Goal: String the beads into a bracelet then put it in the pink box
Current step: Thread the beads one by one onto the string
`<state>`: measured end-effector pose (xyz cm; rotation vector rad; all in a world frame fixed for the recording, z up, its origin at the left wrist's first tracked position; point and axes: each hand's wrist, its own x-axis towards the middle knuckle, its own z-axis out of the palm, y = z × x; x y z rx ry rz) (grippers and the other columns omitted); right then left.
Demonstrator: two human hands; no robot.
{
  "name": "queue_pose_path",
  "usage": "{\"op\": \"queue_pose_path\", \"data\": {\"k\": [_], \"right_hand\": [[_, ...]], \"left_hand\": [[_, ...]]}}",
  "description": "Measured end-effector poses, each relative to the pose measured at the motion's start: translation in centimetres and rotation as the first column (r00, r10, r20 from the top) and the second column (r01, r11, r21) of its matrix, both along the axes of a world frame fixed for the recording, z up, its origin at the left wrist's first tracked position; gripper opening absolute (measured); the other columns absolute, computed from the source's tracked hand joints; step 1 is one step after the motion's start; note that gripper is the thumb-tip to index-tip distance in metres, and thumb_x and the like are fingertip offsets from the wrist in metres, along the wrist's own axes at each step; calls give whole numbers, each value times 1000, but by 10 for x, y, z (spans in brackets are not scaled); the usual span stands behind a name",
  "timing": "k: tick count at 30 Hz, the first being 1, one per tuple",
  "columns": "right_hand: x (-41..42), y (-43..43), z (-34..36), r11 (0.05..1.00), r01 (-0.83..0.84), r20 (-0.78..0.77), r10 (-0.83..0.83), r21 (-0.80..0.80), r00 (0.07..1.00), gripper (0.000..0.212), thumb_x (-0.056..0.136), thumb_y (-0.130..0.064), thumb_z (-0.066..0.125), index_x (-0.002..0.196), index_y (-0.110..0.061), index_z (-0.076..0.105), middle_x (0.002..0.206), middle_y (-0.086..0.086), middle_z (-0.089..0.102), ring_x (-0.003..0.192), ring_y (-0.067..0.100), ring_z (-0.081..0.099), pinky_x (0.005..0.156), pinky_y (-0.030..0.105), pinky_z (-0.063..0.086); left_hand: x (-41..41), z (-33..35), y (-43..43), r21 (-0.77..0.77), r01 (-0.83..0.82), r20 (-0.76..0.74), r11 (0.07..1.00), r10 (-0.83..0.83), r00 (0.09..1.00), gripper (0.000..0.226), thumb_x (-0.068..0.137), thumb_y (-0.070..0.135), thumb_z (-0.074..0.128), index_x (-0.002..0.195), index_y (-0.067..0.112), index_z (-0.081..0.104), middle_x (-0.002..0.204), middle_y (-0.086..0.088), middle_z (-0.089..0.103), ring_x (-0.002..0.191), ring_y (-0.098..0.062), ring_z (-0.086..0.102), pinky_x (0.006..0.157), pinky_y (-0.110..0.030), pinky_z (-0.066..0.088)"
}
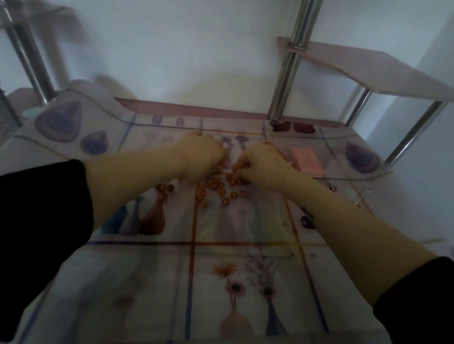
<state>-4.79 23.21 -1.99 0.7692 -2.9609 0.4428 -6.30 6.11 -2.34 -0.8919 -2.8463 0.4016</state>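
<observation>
Several small orange beads lie scattered on the flower-printed tablecloth, just in front of both hands. My left hand is curled with its fingers closed above the beads; a thin pale tip, maybe the string, sticks out at its top, too blurred to be sure. My right hand is curled too, its fingertips pinched together low over the far beads. What the fingers pinch is too small to tell. The pink box lies flat on the table, right of my right hand and apart from it.
A chrome post rises behind the hands and carries a pink shelf at the upper right. Two dark red objects lie at the table's back edge. A small dark item lies by my right forearm.
</observation>
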Motion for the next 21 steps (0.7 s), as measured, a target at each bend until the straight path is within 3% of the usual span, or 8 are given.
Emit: {"op": "queue_pose_path", "data": {"k": [2,7,11,15,17,21], "right_hand": [[0,-2,-1,1000,3,4,-3,6,1000,16,88,-14,64,97,-11,77,97,2,76,73,4,55,63,13,32],[1,-4,1,1000,8,24,-8,28,1000,15,87,-14,65,94,-10,78,95,2,76,83,15,67,70,21,44],[-1,-6,1,997,26,34,-29,75,999,18,86,-14,63,89,-2,76,88,12,75,81,25,67,72,33,51],[-1,-5,1,999,22,35,-23,43,999,17,85,-11,63,92,-6,78,91,8,75,83,22,68,69,27,48],[-1,-5,0,999,13,23,-14,43,1000,17,85,-10,62,90,-6,78,89,10,75,80,24,67,67,28,46],[-3,-6,-2,999,36,35,-38,37,999,19,83,-5,58,86,-2,76,86,16,73,79,30,65,71,37,51]], "left_hand": [[0,2,-1,75,-17,54,997,13,998,21,96,33,47,107,20,60,111,-3,62,103,-24,58,95,-38,39],[-2,7,-8,258,-119,255,959,52,966,15,86,36,63,96,31,72,98,11,70,88,-14,62,82,-35,52],[-3,8,-6,318,-156,333,935,44,942,21,79,33,72,99,39,71,90,19,64,80,-6,58,71,-25,44],[-5,8,-3,341,-174,305,924,66,950,14,79,32,73,91,39,74,77,25,60,77,-5,59,69,-25,48],[-4,7,-1,315,-159,277,936,70,958,12,81,32,71,91,36,75,81,20,65,78,-7,61,71,-27,51],[-1,7,4,200,-64,177,978,28,984,8,87,32,63,83,38,67,71,16,57,62,-5,48,60,-27,38]]}}
